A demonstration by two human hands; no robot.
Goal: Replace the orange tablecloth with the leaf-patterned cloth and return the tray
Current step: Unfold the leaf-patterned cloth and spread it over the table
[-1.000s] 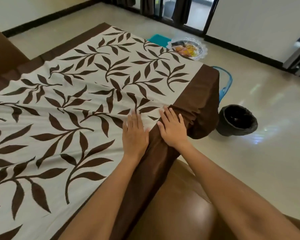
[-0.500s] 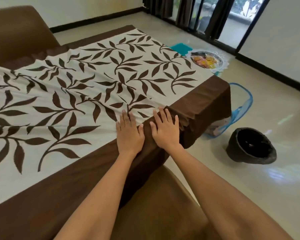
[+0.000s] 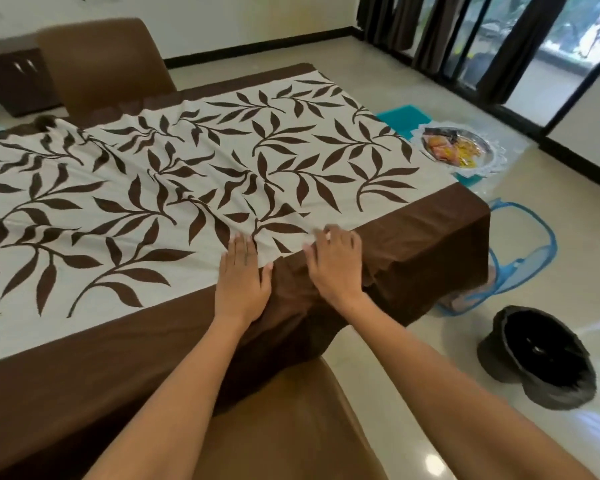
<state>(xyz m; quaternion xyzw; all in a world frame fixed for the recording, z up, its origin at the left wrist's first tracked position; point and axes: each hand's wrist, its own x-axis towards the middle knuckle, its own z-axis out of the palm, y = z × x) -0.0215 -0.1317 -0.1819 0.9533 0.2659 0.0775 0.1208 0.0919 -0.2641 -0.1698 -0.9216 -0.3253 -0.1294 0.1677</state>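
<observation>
Both hands lie on the cloth (image 3: 174, 188) at the table's near edge. The left hand (image 3: 242, 280) rests flat, fingers straight and together, where the cream leaf print meets the brown border. The right hand (image 3: 335, 263) presses beside it, fingers slightly bent over bunched brown fabric near the corner. The cloth covers the whole table, wrinkled at the far left. The tray (image 3: 459, 150) of snacks sits on the floor beyond the far corner, well apart from both hands.
</observation>
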